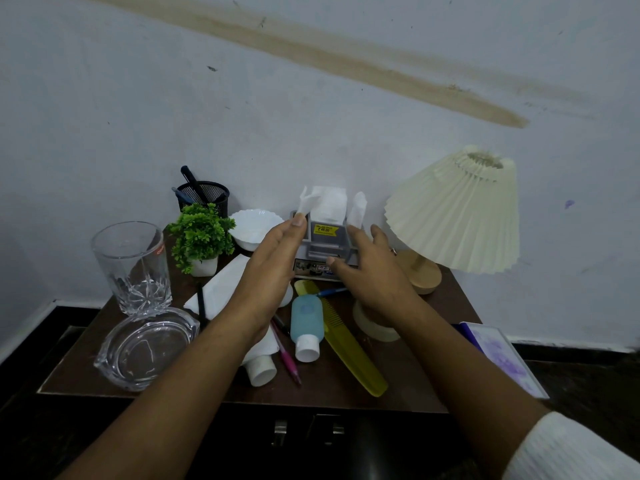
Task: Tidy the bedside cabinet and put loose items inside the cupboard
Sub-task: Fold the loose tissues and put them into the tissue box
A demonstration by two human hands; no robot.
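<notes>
A grey tissue holder (pixel 325 239) with white tissues (pixel 329 202) sticking up stands at the back of the brown bedside cabinet (pixel 412 382). My left hand (pixel 273 265) reaches to its left side with straight fingers, fingertips at a tissue corner. My right hand (pixel 370 271) hovers at its right side, fingers spread, thumb near the holder's front. Loose in front lie a blue bottle (pixel 306 323), a yellow comb (pixel 346 344), a white tube (pixel 259 362) and a pink pen (pixel 289 358).
A drinking glass (pixel 133 265), glass ashtray (pixel 145 348), small green plant (pixel 202 235), mesh pen cup (pixel 204 195) and white bowl (pixel 254 226) crowd the left. A pleated lamp (pixel 457 213) stands right, a tape roll (pixel 375 327) below it. Cupboard handles (pixel 308 431) show beneath.
</notes>
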